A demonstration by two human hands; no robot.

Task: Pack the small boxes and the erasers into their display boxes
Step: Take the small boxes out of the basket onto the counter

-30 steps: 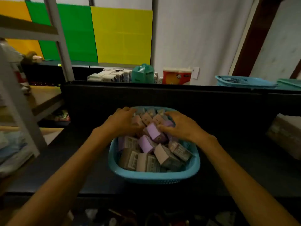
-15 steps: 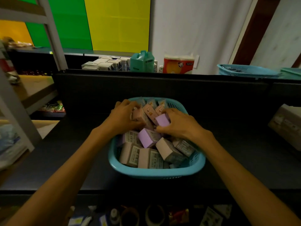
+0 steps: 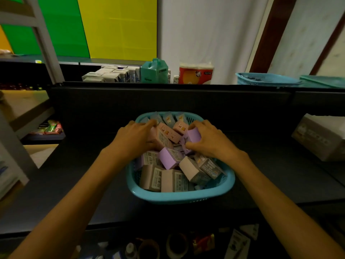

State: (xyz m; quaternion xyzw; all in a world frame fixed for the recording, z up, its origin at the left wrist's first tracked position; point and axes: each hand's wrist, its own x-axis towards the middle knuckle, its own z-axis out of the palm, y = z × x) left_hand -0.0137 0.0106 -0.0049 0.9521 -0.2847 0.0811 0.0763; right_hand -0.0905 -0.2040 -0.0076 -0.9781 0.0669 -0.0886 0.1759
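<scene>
- Dark and matte, the black counter (image 3: 74, 184) ran across the view, with a black partition (image 3: 168, 98) rising behind it and green and yellow wall panels further back.
- A blue basket (image 3: 179, 197) sat on the counter, heaped with small boxes (image 3: 169, 179) in grey, pink and lilac, lying at all angles.
- The left hand (image 3: 133, 138) lay over the far left of the heap, fingers curled down round pink boxes; how firmly it held them could not be told.
- The right hand (image 3: 209, 140) pinched a lilac box (image 3: 194, 135) between thumb and curled fingers, just above the pile at the basket's far right.
- Behind the partition stood stacked white cartons (image 3: 112, 74), a teal jug (image 3: 154, 71), a tissue pack (image 3: 196, 72) and a second blue basket (image 3: 267, 79).
- A grey carton (image 3: 317, 139) sat at the counter's right edge.
</scene>
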